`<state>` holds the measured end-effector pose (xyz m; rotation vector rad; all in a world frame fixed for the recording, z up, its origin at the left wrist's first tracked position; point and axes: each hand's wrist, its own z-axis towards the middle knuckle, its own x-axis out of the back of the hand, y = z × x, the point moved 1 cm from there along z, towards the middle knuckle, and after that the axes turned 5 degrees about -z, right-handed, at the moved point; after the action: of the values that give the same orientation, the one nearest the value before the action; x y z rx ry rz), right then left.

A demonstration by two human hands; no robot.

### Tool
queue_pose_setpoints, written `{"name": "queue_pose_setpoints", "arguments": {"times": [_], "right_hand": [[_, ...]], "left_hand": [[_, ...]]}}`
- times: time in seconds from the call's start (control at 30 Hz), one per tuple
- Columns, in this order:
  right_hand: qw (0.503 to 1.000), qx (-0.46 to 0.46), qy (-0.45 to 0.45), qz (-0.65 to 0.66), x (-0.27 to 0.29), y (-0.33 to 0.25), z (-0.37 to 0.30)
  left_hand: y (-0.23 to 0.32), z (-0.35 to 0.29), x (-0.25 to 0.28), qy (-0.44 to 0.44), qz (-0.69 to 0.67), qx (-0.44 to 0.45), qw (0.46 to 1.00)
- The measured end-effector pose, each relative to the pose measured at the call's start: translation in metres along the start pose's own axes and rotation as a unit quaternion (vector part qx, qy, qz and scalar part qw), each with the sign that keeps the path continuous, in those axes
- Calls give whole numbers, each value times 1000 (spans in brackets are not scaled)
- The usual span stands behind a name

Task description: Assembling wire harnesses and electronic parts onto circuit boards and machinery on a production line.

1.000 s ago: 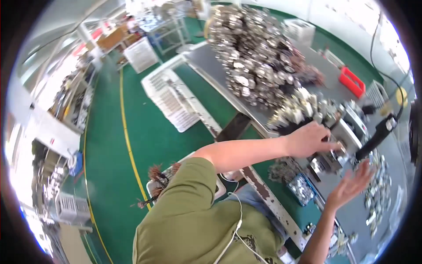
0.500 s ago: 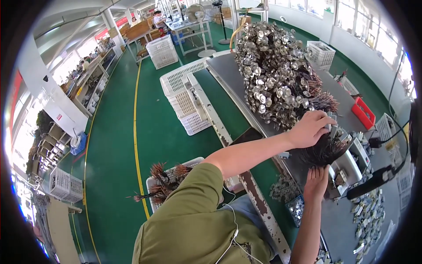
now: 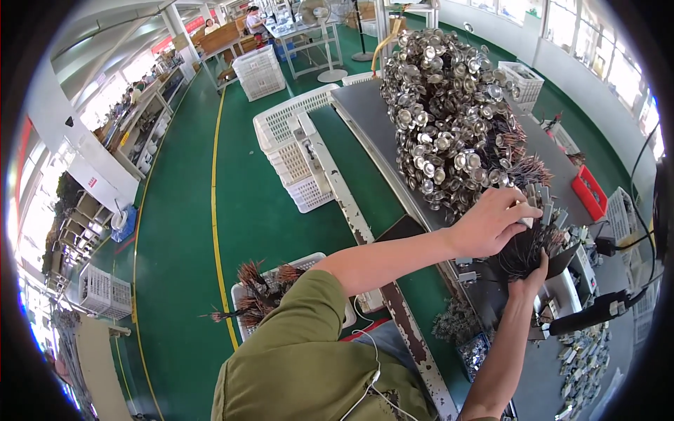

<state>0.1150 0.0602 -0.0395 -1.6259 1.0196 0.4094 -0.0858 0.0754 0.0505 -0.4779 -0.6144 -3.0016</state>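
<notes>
Wire bundle [image 3: 518,258], dark, judged light and floppy; located at the grey worktable [image 3: 365,126], between both hands. Pale connector [image 3: 526,222] is pinched by left hand [image 3: 491,221]; bundle is touched by right hand [image 3: 530,278], closure indiscernible. Connector end, likely stiffer, is best gripped.

Head camera: the left fisheye of a pair on the person's head, facing down and outward over the green shirt [image 3: 316,351].
Hands: the left hand [image 3: 491,219] and right hand [image 3: 531,279] lie near the lens, right of centre.
Workbench [image 3: 365,118]: seen from above, stretching away toward the upper middle.
Floor [image 3: 175,224]: takes in the left side, receding into the room.
Rim: windows [image 3: 597,52] bend there; the farthest tables seem too small to read.
</notes>
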Motion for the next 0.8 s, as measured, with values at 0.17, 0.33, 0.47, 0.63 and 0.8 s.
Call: {"name": "queue_pose_setpoints", "arguments": {"times": [0.17, 0.33, 0.47, 0.63, 0.8], "right_hand": [[997, 34, -50, -54, -11, -20, 4], [960, 201, -49, -191, -69, -39, -1], [864, 378, -27, -332, -99, -51, -47], [794, 424, -30, -434, -131, -50, -123], [770, 462, -24, -439, -145, -58, -186]], "left_hand": [[-1, -10, 26, -43, 29, 0, 999], [18, -15, 72, -32, 103, 72, 992], [36, -26, 96, -68, 108, 103, 986], [78, -20, 131, -225, 12, 143, 964], [110, 43, 125, -131, 3, 10, 991]]}}
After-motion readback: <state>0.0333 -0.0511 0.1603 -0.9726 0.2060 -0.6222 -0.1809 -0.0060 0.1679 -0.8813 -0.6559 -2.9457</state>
